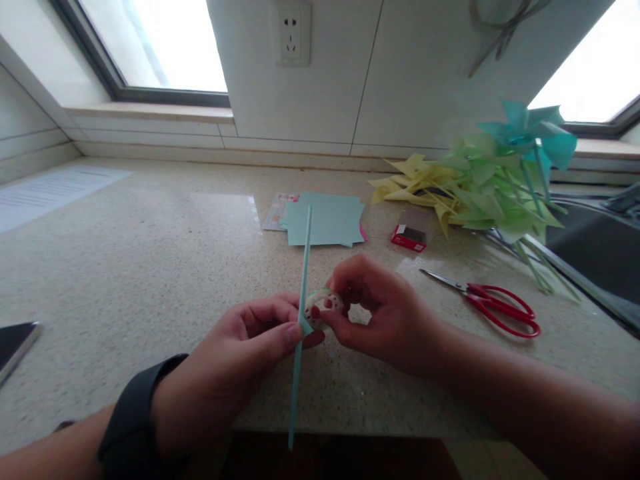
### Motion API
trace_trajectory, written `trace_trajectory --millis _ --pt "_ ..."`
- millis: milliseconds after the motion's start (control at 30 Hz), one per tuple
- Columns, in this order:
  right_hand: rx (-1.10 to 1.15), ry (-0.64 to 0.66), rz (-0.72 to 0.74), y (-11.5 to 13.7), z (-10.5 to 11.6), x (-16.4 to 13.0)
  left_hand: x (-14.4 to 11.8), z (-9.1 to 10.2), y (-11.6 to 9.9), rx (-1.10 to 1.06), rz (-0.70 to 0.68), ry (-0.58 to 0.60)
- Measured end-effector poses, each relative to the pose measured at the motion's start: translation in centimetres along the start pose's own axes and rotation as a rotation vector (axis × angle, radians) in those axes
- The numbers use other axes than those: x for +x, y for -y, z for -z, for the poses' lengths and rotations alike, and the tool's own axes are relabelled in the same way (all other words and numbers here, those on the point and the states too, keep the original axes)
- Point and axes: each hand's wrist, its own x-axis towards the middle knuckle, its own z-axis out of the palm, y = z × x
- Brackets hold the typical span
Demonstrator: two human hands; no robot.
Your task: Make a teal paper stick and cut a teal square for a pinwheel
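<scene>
My left hand [235, 363] pinches a long pale blue straw [304, 267] between thumb and fingers, holding it nearly upright above the counter's front edge. My right hand [380, 313] grips a small roll of patterned tape [323, 305], white with red dots and a green rim, pressed against the straw where my left thumb sits. A dark watch band is on my left wrist.
On the speckled counter [150, 267] lie a stack of pale blue paper sheets [325, 219], a small red box [409, 237], red-handled scissors [493, 303] and a pile of yellow, green and blue paper pinwheels [490, 177]. A dark phone [15, 341] lies at the left edge; a sink is at the right.
</scene>
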Motion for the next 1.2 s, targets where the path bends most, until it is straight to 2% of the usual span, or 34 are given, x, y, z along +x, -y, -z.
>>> trace_trajectory --millis 267,500,733,967,1200 --pt "0.060 -0.058 -0.034 0.4 0.1 0.3 -0.1 0.3 0.0 0.039 0.016 0.007" --pt "-0.127 -0.106 0.081 0.8 0.5 0.5 -0.3 0.6 0.2 0.103 -0.005 0.021" --pt "-0.242 0.046 0.251 0.7 0.7 0.3 -0.1 0.1 0.0 0.116 -0.044 0.030" --pt "-0.206 0.104 0.293 0.6 0.7 0.4 0.0 0.0 0.0 0.131 -0.035 0.037" --pt "-0.193 0.251 0.268 0.9 1.0 0.2 -0.2 -0.1 -0.1 0.136 0.003 0.040"
